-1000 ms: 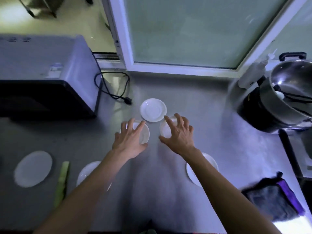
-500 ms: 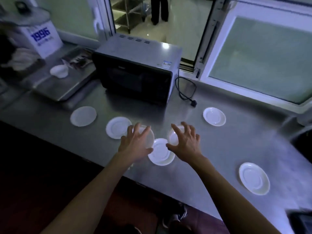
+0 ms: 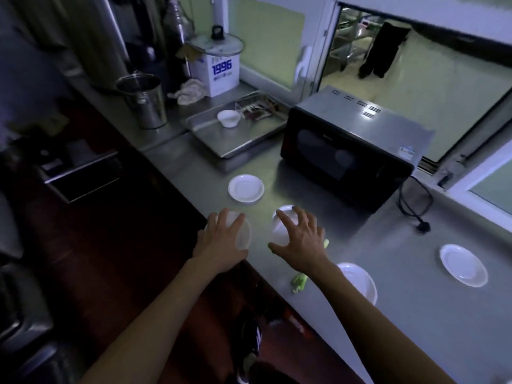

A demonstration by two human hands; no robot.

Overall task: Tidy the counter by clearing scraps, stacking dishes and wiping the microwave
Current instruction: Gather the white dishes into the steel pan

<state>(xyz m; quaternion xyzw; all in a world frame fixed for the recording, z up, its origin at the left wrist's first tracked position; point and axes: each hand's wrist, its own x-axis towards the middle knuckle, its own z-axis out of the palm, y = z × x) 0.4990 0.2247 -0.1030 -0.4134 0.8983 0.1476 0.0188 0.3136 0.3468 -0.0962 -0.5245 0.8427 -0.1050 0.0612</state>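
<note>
Several white plates lie on the steel counter [image 3: 415,314]. My left hand [image 3: 221,241] is spread, palm down, over one plate [image 3: 245,234] at the counter's front edge. My right hand [image 3: 300,241] is spread the same way over a second plate [image 3: 279,224]. Neither hand holds anything. More plates lie at the far left [image 3: 245,187], beside my right forearm [image 3: 360,281] and at the right [image 3: 463,268]. A green vegetable scrap [image 3: 299,281] runs under my right wrist. The black microwave [image 3: 346,145] stands just behind the plates.
A steel tray [image 3: 249,139] holding a small white bowl [image 3: 228,117] sits left of the microwave. Behind it are a metal bucket [image 3: 144,101], a rag and a white box [image 3: 219,70]. A black power cord [image 3: 415,206] lies to the microwave's right. A person stands beyond the hatch.
My view has swung left along the counter, bringing the tray and bucket into sight. Both hands moved left with it, still spread, and now hover over plates in front of the microwave.
</note>
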